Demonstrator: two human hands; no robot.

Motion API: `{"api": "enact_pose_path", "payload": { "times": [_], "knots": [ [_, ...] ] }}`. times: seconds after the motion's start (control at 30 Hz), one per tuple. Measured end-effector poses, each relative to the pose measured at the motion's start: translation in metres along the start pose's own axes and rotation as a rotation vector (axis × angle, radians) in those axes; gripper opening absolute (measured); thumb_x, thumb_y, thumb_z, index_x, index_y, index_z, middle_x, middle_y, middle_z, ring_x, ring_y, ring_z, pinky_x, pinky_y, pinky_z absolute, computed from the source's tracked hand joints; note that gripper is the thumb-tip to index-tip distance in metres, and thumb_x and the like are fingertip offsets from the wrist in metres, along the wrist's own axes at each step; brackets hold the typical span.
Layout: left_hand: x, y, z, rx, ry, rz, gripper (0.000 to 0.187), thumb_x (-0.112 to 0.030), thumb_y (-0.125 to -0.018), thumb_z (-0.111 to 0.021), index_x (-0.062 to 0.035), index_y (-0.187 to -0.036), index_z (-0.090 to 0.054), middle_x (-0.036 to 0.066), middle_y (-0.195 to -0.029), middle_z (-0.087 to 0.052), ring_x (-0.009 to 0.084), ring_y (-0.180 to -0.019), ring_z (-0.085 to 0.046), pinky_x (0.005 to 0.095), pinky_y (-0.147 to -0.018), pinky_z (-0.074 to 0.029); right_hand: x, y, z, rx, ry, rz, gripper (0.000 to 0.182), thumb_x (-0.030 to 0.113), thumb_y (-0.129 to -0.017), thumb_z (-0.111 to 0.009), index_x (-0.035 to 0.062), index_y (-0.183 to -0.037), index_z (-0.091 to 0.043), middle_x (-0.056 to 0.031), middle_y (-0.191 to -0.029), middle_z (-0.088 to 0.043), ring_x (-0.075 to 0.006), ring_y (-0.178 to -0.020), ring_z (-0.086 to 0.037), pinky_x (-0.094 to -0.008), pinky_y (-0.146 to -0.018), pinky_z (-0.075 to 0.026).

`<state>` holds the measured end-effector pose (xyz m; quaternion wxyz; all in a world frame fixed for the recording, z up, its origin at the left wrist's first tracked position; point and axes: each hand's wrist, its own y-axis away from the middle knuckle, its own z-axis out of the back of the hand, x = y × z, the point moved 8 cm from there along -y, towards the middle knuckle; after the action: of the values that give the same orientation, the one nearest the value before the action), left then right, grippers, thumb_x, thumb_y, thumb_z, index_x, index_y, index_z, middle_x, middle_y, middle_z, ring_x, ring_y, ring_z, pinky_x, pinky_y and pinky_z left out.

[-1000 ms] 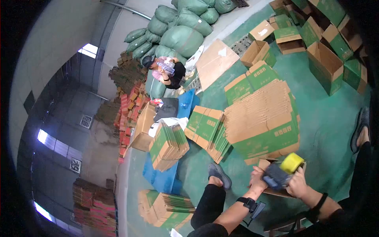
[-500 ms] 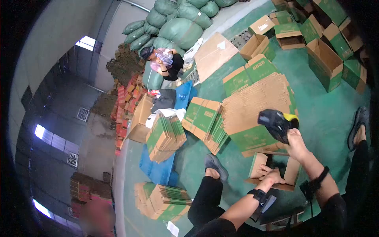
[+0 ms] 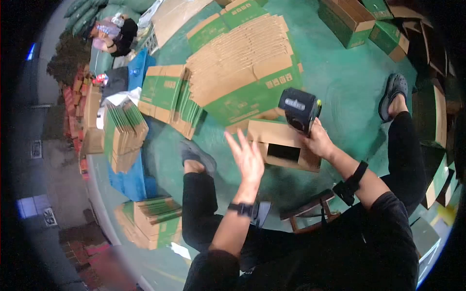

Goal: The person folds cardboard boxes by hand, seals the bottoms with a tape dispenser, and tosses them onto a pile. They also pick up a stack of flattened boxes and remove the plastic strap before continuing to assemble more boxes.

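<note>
My right hand (image 3: 318, 141) is wrapped round the handle of a black cordless power tool (image 3: 297, 109) with yellow-green trim. The tool is over the far right edge of a cardboard carton (image 3: 264, 131) on the floor between my feet. The carton's flaps are folded in, with a dark rectangular gap near the middle. My left hand (image 3: 248, 160) is raised at the carton's left side, empty, fingers spread. Just beyond the carton stands a large stack of flattened green-and-brown cartons (image 3: 238, 58).
Smaller bundles of flat cartons (image 3: 162, 89) stand to the left, some by a blue pallet (image 3: 124, 177). Opened cartons (image 3: 347, 24) lie at the upper right. A low wooden stool (image 3: 310, 211) is near my legs. Another person (image 3: 114, 36) sits at the upper left by green sacks.
My left hand has come out of the carton and opened at its left. Flaps now cover most of the opening. My right hand has brought the tool lower, over the carton. The view has shifted.
</note>
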<state>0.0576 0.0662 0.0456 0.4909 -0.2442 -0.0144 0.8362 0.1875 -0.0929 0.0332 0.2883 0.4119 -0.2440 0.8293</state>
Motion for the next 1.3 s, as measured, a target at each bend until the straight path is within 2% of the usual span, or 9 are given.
{"api": "enact_pose_path", "payload": {
  "times": [0.3,0.33,0.4,0.47,0.5,0.6,0.87,1.07,1.3],
  "knots": [
    [0.025,-0.007,-0.048,0.024,0.415,0.434,0.048,-0.023,-0.083,-0.05,0.0063,-0.118,-0.037,0.015,-0.087,-0.047,0.0319,-0.079,-0.05,0.0418,-0.07,-0.041,0.001,0.001,-0.072,0.09,0.181,-0.033,0.024,0.016,-0.083,-0.052,0.0092,-0.105,-0.056,-0.0108,-0.117,-0.049,-0.0287,-0.112,-0.042,-0.0379,-0.094,-0.034],
    [0.009,-0.013,-0.048,0.12,-0.299,0.229,0.05,-0.022,-0.082,-0.05,0.0063,-0.12,-0.034,0.017,-0.098,-0.048,0.0314,-0.087,-0.05,0.0427,-0.078,-0.041,0.011,0.001,-0.066,0.058,0.211,0.129,0.025,0.021,-0.083,-0.049,0.0109,-0.104,-0.056,-0.008,-0.116,-0.05,-0.0272,-0.11,-0.045,-0.0372,-0.093,-0.035],
    [0.007,-0.016,-0.046,0.022,-0.28,0.166,0.053,-0.021,-0.081,-0.052,0.004,-0.124,-0.033,0.019,-0.114,-0.045,0.0348,-0.102,-0.047,0.0465,-0.09,-0.034,0.011,0.002,-0.074,0.108,0.499,0.207,0.033,0.017,-0.076,-0.049,0.0091,-0.108,-0.054,-0.009,-0.109,-0.055,-0.0249,-0.109,-0.046,-0.0411,-0.097,-0.031],
    [-0.009,-0.013,-0.025,-0.025,-0.156,0.07,0.057,-0.022,-0.08,-0.053,0.0008,-0.127,-0.031,0.02,-0.128,-0.037,0.0369,-0.118,-0.036,0.0494,-0.099,-0.025,-0.038,0.006,-0.073,-0.095,-0.323,-0.135,0.037,0.019,-0.075,-0.052,0.0099,-0.111,-0.054,-0.0098,-0.112,-0.053,-0.0256,-0.112,-0.044,-0.0424,-0.097,-0.031],
    [-0.012,-0.008,-0.024,0.045,-0.134,0.004,0.061,-0.024,-0.076,-0.06,-0.0024,-0.128,-0.035,0.018,-0.132,-0.033,0.0339,-0.125,-0.028,0.0508,-0.101,-0.02,0.011,-0.003,-0.063,-0.025,0.479,0.215,0.039,0.019,-0.074,-0.053,0.0092,-0.112,-0.053,-0.0115,-0.113,-0.053,-0.0277,-0.113,-0.044,-0.0438,-0.097,-0.03],
    [-0.037,0.038,-0.031,0.402,0.242,-0.382,0.065,-0.026,-0.07,-0.066,-0.0032,-0.124,-0.04,0.015,-0.132,-0.035,0.0291,-0.126,-0.028,0.0513,-0.102,-0.019,0.018,-0.002,-0.056,-0.029,0.43,0.207,0.038,0.014,-0.072,-0.053,0.008,-0.109,-0.054,-0.0123,-0.112,-0.053,-0.0296,-0.109,-0.045,-0.0436,-0.095,-0.032],
    [-0.033,0.041,-0.03,0.304,0.234,-0.397,0.069,-0.023,-0.057,-0.074,-0.0072,-0.119,-0.047,0.006,-0.129,-0.042,0.0234,-0.124,-0.033,0.0396,-0.102,-0.024,0.114,-0.043,-0.014,0.289,0.525,0.444,0.053,0.018,-0.064,-0.071,-0.0024,-0.107,-0.049,-0.0168,-0.101,-0.053,-0.0329,-0.093,-0.049,-0.0383,-0.082,-0.041],
    [-0.028,0.046,-0.027,0.273,0.27,-0.357,0.074,-0.023,-0.056,-0.074,-0.009,-0.122,-0.044,0.004,-0.128,-0.042,0.0206,-0.123,-0.033,0.038,-0.102,-0.023,0.181,-0.13,-0.033,0.376,0.034,-0.044,0.044,0.002,-0.069,-0.058,0.0067,-0.111,-0.047,-0.0107,-0.071,-0.056,-0.0153,-0.067,-0.056,-0.0273,-0.066,-0.045],
    [-0.021,0.046,-0.027,0.326,0.324,-0.342,0.073,-0.021,-0.061,-0.071,-0.0064,-0.126,-0.041,0.006,-0.133,-0.037,0.0214,-0.126,-0.029,0.0389,-0.105,-0.02,0.155,-0.167,-0.19,0.755,0.37,-0.069,0.042,0.039,-0.067,-0.067,0.0084,-0.096,-0.063,-0.0137,-0.094,-0.062,-0.025,-0.085,-0.06,-0.0346,-0.075,-0.047]
  ]
}}
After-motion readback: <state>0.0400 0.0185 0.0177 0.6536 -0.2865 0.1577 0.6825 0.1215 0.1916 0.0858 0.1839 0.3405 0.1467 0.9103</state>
